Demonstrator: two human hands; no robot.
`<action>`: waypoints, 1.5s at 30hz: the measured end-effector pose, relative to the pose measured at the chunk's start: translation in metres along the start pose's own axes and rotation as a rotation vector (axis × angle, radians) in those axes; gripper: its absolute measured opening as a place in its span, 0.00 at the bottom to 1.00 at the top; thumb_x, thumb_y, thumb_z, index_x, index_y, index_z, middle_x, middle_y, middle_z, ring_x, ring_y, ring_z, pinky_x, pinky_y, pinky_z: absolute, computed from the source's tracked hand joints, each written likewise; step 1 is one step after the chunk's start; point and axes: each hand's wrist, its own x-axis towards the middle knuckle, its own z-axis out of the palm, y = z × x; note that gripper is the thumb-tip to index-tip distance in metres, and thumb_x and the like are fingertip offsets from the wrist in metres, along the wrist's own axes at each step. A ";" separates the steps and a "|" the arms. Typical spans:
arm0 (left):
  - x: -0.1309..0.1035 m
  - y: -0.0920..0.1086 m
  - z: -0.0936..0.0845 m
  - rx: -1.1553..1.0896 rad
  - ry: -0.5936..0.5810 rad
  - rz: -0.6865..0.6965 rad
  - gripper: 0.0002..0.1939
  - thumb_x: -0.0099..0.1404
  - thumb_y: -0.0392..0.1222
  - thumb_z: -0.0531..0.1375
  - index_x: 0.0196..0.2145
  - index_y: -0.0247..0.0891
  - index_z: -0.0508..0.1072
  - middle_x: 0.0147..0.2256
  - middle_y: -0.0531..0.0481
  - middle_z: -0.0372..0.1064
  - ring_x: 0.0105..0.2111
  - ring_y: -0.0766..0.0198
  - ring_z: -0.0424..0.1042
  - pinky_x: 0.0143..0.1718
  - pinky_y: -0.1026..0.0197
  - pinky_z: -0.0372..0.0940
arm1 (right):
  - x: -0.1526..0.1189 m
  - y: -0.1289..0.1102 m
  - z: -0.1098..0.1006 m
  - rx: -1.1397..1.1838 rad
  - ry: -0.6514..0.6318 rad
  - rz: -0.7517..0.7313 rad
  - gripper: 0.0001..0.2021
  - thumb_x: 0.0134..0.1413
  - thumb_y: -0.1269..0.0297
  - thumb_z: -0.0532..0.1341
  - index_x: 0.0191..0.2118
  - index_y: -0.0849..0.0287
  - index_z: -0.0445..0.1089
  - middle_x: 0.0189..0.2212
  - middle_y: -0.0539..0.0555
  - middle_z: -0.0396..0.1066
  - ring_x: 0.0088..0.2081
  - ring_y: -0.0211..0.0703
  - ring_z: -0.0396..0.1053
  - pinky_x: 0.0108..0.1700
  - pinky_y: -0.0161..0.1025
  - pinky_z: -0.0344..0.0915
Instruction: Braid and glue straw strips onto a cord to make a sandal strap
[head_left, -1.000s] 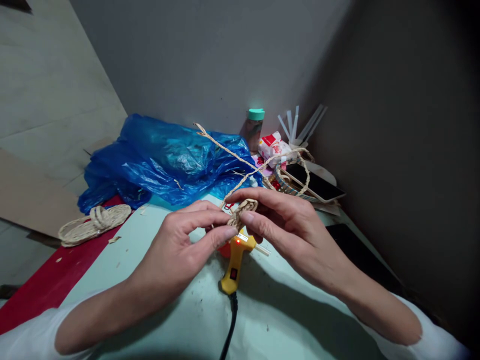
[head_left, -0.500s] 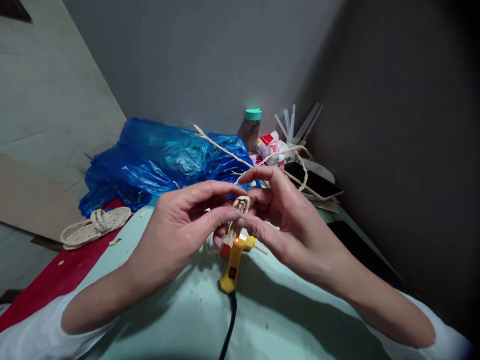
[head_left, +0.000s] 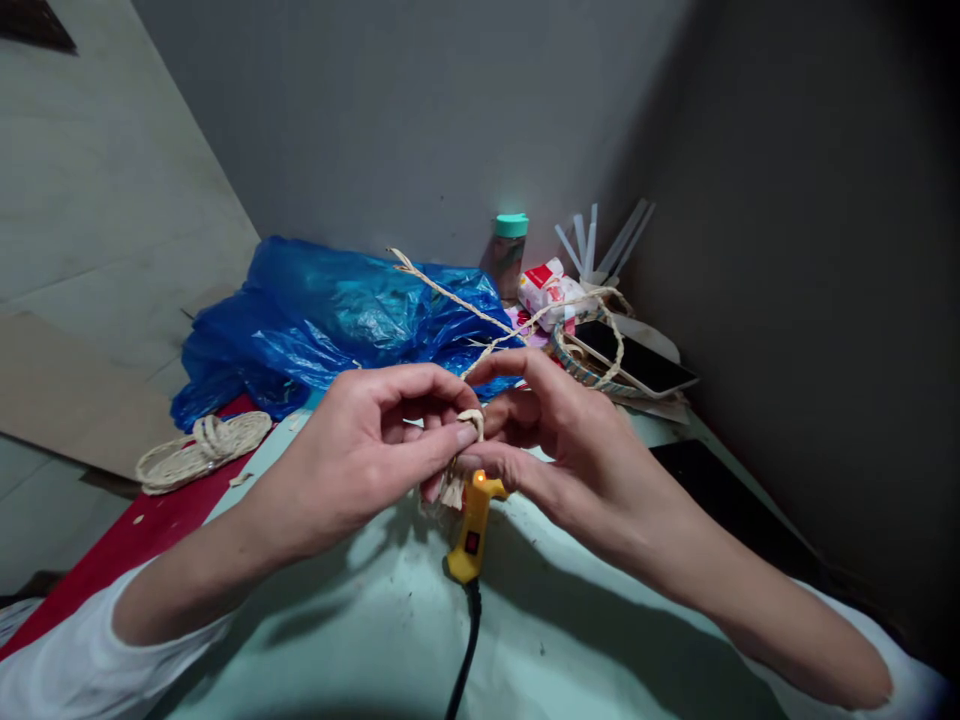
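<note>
Between my fingertips is a small coil of pale braided straw cord (head_left: 472, 418), partly covered by my thumbs. My left hand (head_left: 397, 430) pinches its left side, and my right hand (head_left: 551, 430) closes on it from the right. Frayed strands (head_left: 452, 492) hang below the coil. A long length of the braid (head_left: 457, 300) runs out behind my hands and loops to the right. On the table just beneath lies a yellow glue gun (head_left: 472, 530) with a lit orange light and a black cable (head_left: 466, 650); its front end is hidden by my fingers.
A blue plastic bag (head_left: 337, 310) spreads along the wall. A bundle of straw cord (head_left: 206, 452) lies at left on red cloth. Back right are a teal-lidded jar (head_left: 511, 250), a red-and-white packet (head_left: 551, 290), glue sticks (head_left: 585, 245) and a phone (head_left: 637, 355). A dark flat object (head_left: 727, 510) lies right.
My fingers have closed further over the coil, and its spiral face is now mostly covered. The hands sit slightly lower, and the view has shifted a little.
</note>
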 end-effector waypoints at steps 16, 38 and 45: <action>-0.003 0.003 -0.016 0.084 0.059 0.004 0.04 0.59 0.38 0.66 0.31 0.36 0.77 0.24 0.55 0.70 0.21 0.73 0.66 0.21 0.73 0.62 | -0.004 -0.006 0.001 -0.631 0.268 -0.297 0.07 0.59 0.75 0.56 0.34 0.55 0.64 0.23 0.48 0.64 0.22 0.36 0.60 0.27 0.35 0.57; -0.003 -0.006 0.001 -0.128 0.270 0.122 0.03 0.60 0.36 0.65 0.33 0.37 0.75 0.26 0.54 0.72 0.24 0.69 0.71 0.29 0.67 0.68 | -0.007 -0.002 0.023 -0.348 0.243 -0.236 0.06 0.61 0.76 0.57 0.36 0.59 0.69 0.26 0.48 0.69 0.24 0.32 0.64 0.29 0.31 0.59; -0.001 -0.008 -0.004 -0.168 0.233 0.140 0.01 0.61 0.36 0.64 0.33 0.38 0.76 0.28 0.54 0.72 0.23 0.70 0.70 0.26 0.69 0.67 | 0.006 0.006 0.010 0.362 -0.070 0.124 0.07 0.63 0.64 0.59 0.34 0.59 0.69 0.29 0.49 0.69 0.26 0.32 0.63 0.29 0.31 0.63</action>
